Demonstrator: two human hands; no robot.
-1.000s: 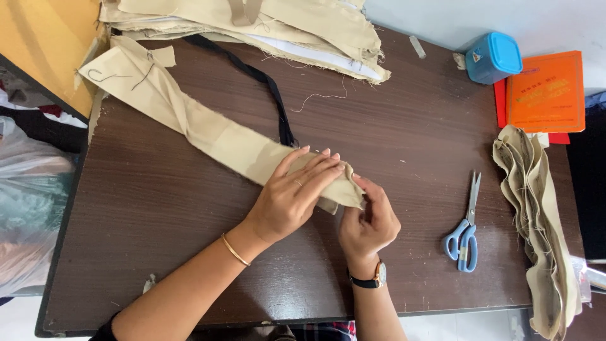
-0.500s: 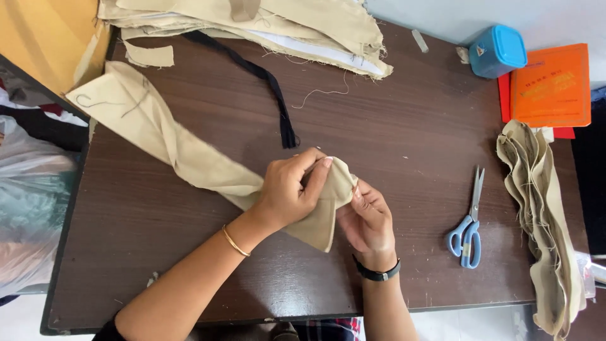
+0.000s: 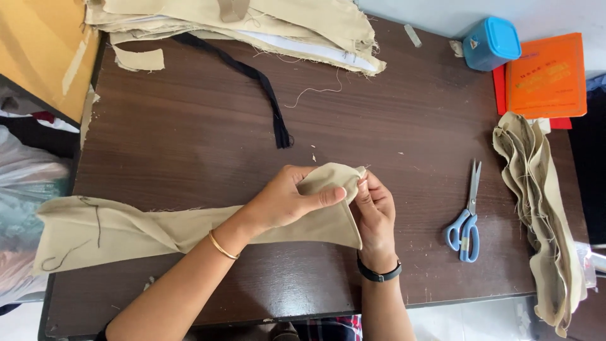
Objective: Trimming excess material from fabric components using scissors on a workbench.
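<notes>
left hand (image 3: 287, 202): lies over the folded end of the beige fabric strip (image 3: 189, 227), fingers curled, thumb pressing the fold flat; the grip is closed on the cloth.
right hand (image 3: 375, 211): fingertips pinch the upper corner of the same fold, just beside the left thumb; closed on the cloth too.
where the strip is: stretched across the near half of the dark wooden tabletop (image 3: 189, 145), its far end trailing off the left edge, its folded end raised slightly between the hands near the middle.
how it will handle: looks light, thin and limp, with frayed edges and loose threads. it should crease easily and slide a little on the smooth wood. best taken at the corner and along the fold, where the fingers already sit; held anywhere else, i'd guess it sags.
nearby: blue-handled scissors (image 3: 466, 218) lie just to the right of the hands, untouched. a heap of beige strips (image 3: 536, 189) runs down the right edge, a black strap (image 3: 252, 76) lies toward the back, a stack of beige cloth (image 3: 252, 25) sits along the far edge, and a blue box (image 3: 491, 43) and orange booklet (image 3: 546, 76) sit at the far right corner.
change from a moment ago: the strip's long tail has swung from slanting up to the left to lying nearly level, and the fold looks sharper, more pointed.
</notes>
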